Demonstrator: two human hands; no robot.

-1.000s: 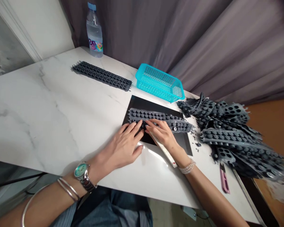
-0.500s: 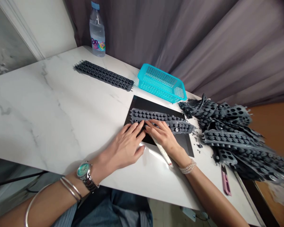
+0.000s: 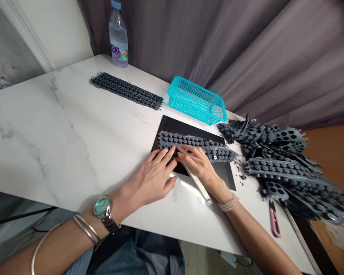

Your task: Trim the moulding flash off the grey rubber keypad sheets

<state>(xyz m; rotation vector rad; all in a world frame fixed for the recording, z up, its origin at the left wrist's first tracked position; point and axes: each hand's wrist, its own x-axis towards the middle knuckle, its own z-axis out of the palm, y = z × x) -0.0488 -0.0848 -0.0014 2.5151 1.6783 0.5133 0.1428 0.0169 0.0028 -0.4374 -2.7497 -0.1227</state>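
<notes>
Currently, the right hand [image 3: 199, 164] has its fingers curled closed around a slim white tool [image 3: 199, 187], tip hidden, at the near side of the grey studded strip [image 3: 183, 139] lying on the black mat [image 3: 226, 175]. Left hand [image 3: 157, 175]: fingers extended, slightly parted, tips at the strip's near-left edge; any pinch there cannot be told.

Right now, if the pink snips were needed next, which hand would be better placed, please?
Probably the right hand: it is nearer the pink snips, though it holds a white stick.

Grey strip [image 3: 180, 139], black mat [image 3: 176, 125]
</notes>
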